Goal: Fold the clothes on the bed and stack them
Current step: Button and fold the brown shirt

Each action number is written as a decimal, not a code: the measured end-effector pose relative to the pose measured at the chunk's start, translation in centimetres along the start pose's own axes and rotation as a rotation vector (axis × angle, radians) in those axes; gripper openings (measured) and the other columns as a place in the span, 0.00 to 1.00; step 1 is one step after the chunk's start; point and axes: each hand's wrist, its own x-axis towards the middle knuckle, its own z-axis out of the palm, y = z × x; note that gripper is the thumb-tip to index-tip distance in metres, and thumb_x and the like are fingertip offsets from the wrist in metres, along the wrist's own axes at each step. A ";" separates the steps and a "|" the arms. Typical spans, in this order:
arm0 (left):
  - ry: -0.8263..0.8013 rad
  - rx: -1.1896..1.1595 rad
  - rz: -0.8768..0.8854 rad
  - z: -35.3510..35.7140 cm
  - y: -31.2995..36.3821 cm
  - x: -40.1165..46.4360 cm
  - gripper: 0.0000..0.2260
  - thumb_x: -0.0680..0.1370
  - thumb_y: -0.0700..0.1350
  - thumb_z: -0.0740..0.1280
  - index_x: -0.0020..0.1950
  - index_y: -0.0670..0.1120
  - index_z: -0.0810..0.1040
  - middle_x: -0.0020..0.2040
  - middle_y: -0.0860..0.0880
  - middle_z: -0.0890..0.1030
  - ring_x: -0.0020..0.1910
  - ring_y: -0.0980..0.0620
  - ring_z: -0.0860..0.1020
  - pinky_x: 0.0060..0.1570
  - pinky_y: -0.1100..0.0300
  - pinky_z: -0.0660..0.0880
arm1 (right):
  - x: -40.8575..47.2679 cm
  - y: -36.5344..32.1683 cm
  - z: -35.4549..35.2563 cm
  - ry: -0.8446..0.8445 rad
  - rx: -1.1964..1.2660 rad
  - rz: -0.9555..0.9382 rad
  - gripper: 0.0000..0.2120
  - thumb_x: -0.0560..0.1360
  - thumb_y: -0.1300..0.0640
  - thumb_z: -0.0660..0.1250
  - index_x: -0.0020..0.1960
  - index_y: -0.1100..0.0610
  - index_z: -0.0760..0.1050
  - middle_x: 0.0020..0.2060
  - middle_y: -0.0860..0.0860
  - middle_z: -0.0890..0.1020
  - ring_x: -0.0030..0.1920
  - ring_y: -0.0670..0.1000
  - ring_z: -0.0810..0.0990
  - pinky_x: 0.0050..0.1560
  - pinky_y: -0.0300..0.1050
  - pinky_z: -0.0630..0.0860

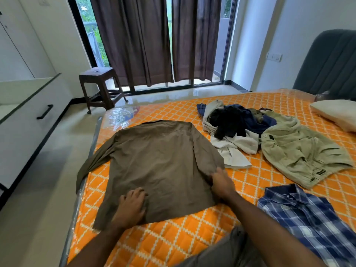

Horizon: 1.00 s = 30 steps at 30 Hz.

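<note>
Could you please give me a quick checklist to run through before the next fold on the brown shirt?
1. Brown shirt lies flat, back up, on the bed: ok.
2. Right hand grips the shirt's right edge near the sleeve: ok.
3. Left hand rests on the lower hem to hold it down: ok.
4. Left sleeve is on the mattress: not ok, it trails over the bed's edge.
5. Fold path is free of the unfolded pile: not ok, a white garment touches the right sleeve.
6. Buttons are fastened underneath: cannot tell.
</note>
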 end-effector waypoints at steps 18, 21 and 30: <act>-0.095 0.252 0.516 1.7 14.0 4.7 0.31 0.61 0.51 0.73 0.64 0.49 0.75 0.54 0.48 0.80 0.39 0.46 0.78 0.31 0.54 0.75 | 0.6 1.8 4.7 -0.201 0.291 0.018 0.21 0.78 0.52 0.66 0.69 0.57 0.70 0.65 0.60 0.77 0.66 0.64 0.76 0.64 0.55 0.73; -0.068 0.236 0.495 2.1 13.6 4.3 0.30 0.65 0.48 0.75 0.66 0.47 0.73 0.57 0.47 0.78 0.42 0.46 0.79 0.31 0.54 0.76 | 1.2 2.7 3.9 -0.151 0.441 0.071 0.16 0.79 0.56 0.66 0.64 0.62 0.77 0.61 0.61 0.81 0.63 0.62 0.78 0.60 0.51 0.74; 0.057 0.225 0.400 0.5 10.9 3.4 0.08 0.71 0.50 0.64 0.47 0.50 0.75 0.41 0.49 0.76 0.33 0.46 0.77 0.22 0.56 0.69 | 0.0 5.8 2.1 -0.480 0.286 0.153 0.20 0.82 0.45 0.64 0.51 0.63 0.79 0.54 0.63 0.81 0.55 0.59 0.81 0.48 0.46 0.71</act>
